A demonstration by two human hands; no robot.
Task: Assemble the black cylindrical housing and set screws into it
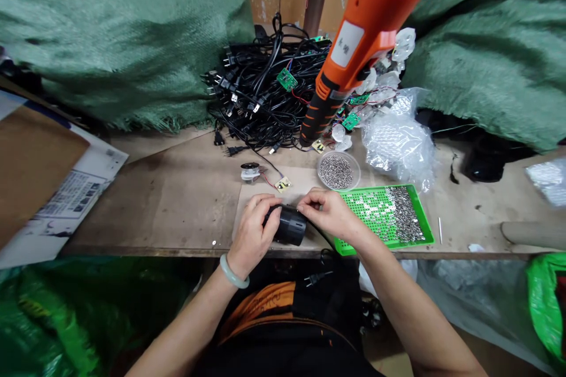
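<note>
Black cylindrical housing [290,226] lying on its side near front edge of counter [154,206], left of green tray [428,230]. My left grip [255,228] clamped over housing's left part; my right grip [326,212] bunched at its upper right side, whether closed on anything I cannot tell. Housing probably light, stiff, slightly slippery; best held round barrel, clear of black cord [326,239].

Cylindrical housing [292,227], 6 o'clock: black
Electric screwdriver [369,15], 1 o'clock: orange; grip [324,107] black, orange-slashed
Perforated tray [427,231], 4 o'clock: bright green
Bangle [232,274], 7 o'clock: pale green
</note>
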